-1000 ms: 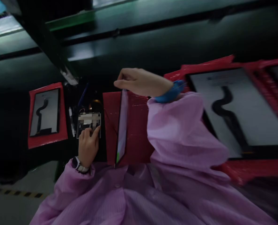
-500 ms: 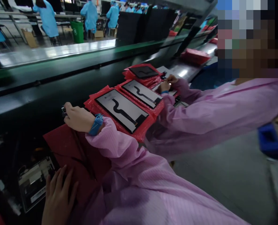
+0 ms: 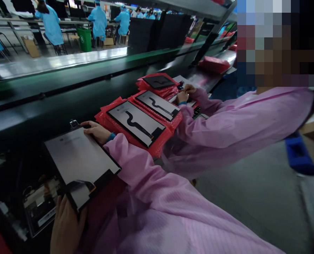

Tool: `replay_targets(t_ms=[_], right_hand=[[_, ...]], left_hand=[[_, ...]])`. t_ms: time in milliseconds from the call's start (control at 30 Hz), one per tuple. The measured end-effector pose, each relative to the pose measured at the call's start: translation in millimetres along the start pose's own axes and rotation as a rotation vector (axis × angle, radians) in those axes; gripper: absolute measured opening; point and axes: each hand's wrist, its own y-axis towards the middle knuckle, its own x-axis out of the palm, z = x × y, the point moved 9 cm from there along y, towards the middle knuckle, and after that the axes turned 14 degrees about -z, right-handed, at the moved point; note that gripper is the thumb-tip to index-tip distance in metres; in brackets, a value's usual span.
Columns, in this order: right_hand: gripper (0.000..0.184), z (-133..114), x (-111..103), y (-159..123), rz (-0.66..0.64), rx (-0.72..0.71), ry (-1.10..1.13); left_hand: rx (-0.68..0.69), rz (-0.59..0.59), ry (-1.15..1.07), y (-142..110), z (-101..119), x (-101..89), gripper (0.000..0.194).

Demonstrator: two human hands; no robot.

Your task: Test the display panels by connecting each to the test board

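A display panel (image 3: 77,151) with a white back, a black edge and a flex cable near its lower end tilts in front of me. My right hand (image 3: 97,131), with a blue wristband, grips its upper right edge. At the lower left corner, my left hand (image 3: 67,224) holds the panel, its fingers partly hidden by the edge. Beside the left hand lies an opened device housing (image 3: 42,208) with exposed inner parts. Beneath the panel is a red sheet (image 3: 106,194), mostly covered. A small metal clip (image 3: 73,123) stands just beyond the panel's top edge.
Two similar panels (image 3: 136,123) lie on red bubble-wrap bags (image 3: 157,150) to the right. A co-worker in a pink sleeve (image 3: 212,123) handles something beyond them. A dark conveyor rail (image 3: 109,77) runs behind. A blue bin (image 3: 302,155) stands at right.
The panel, seen nearly edge-on before, now shows its white back over the red sheet. My right hand has moved slightly right, away from the clip; my left hand now meets the panel's lower corner.
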Motion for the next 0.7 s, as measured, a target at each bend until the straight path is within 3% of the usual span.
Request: replay_targets(t_ms=[100, 233, 533, 700], right_hand=[[0.031, 29, -3, 14, -0.010, 0.054, -0.010], [0.029, 43, -12, 22, 0.024, 0.084, -0.110], [0.033, 45, -26, 26, 0.074, 0.140, -0.381], [0.040, 35, -21, 15, 0.106, 0.174, -0.551]], left_hand=[[-0.037, 0.022, 0.044, 2, 1, -2.6, 0.072], [-0.008, 0.013, 0.100, 6, 7, -5.0, 0.077], [0.074, -0.048, 0.180, 11, 14, -5.1, 0.071], [0.209, -0.015, 0.116, 5, 14, -30.7, 0.059]])
